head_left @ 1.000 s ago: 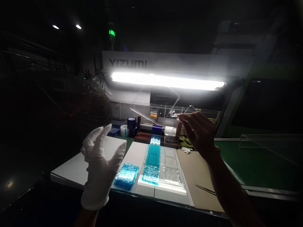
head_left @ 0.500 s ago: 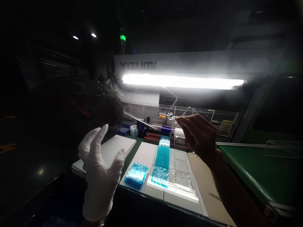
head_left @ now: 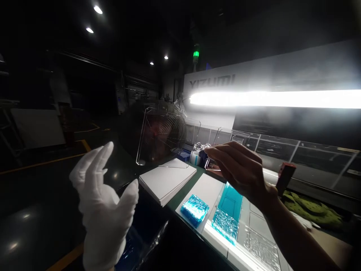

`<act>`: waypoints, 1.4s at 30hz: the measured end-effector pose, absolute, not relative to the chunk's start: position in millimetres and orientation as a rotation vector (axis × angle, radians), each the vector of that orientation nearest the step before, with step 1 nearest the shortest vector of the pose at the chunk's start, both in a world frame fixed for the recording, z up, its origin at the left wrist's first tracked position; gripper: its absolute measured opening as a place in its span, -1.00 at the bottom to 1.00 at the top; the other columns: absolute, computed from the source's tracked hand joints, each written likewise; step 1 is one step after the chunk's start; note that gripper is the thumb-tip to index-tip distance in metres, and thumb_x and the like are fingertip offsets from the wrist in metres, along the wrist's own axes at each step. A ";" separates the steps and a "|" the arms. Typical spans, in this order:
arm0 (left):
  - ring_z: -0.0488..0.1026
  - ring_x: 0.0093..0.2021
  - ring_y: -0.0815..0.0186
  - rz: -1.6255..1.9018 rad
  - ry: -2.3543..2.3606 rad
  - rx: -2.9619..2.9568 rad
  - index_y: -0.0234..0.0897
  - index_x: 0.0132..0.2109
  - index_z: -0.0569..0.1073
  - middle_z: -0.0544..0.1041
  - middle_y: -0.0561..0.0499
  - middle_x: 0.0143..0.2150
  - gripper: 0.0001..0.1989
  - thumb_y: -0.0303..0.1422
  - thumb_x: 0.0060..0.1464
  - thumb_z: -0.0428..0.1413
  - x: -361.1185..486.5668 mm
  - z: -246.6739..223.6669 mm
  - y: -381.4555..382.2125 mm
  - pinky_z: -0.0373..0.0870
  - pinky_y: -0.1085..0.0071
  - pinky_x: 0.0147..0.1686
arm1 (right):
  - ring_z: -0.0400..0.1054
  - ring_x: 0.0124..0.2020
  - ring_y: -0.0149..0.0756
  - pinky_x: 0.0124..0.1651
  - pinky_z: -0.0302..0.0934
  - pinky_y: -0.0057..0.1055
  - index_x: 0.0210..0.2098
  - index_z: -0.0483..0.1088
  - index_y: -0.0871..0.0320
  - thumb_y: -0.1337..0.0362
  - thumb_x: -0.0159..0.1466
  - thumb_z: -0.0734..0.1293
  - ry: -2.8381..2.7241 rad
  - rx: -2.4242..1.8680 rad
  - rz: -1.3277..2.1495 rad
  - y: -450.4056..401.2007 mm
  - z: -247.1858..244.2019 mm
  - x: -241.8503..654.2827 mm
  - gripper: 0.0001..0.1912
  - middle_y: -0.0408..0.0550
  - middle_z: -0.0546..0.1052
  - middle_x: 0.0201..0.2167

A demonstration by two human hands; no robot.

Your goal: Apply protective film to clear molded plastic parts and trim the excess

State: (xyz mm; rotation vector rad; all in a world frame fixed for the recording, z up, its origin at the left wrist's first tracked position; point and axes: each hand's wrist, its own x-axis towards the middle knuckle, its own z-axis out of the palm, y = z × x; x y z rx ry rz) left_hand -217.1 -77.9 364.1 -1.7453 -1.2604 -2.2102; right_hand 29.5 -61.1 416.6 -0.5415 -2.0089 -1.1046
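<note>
My left hand point(head_left: 105, 203), in a white glove, is raised on the left with fingers and thumb apart and nothing between them. My bare right hand point(head_left: 242, 171) pinches the round-ended middle stem of a clear moulded plastic piece point(head_left: 199, 146). Two thin transparent panels with bright edges spread from that stem, one on each side. The left panel stands in front of a dark fan; my fingers partly cover the right one. Below the right hand, a stack of blue film-covered sheets point(head_left: 195, 209) and a blue film strip point(head_left: 229, 205) lie on white boards.
A stack of white sheets point(head_left: 169, 178) sits at the table's left. The fan point(head_left: 158, 133) stands behind it. A bright tube lamp point(head_left: 270, 99) runs across the back right. A red-topped block point(head_left: 286, 175) and green cloth point(head_left: 310, 210) are at right.
The view has swung left, so the table shows further right. The clear piece has turned in my right hand, its left panel now more upright. My left hand stays open.
</note>
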 end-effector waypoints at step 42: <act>-0.07 0.29 -0.27 -0.470 -0.492 -2.656 -0.57 0.31 -0.48 0.01 -0.52 0.30 0.24 0.01 -0.20 0.13 -35.2 302.2 -14.9 -0.19 -0.26 0.15 | 0.38 -0.27 -0.28 -0.22 0.26 -0.35 -0.15 0.40 0.22 0.37 0.33 0.22 -2.264 -1.726 -0.742 -163.5 327.0 126.4 -0.85 -0.02 0.53 -0.31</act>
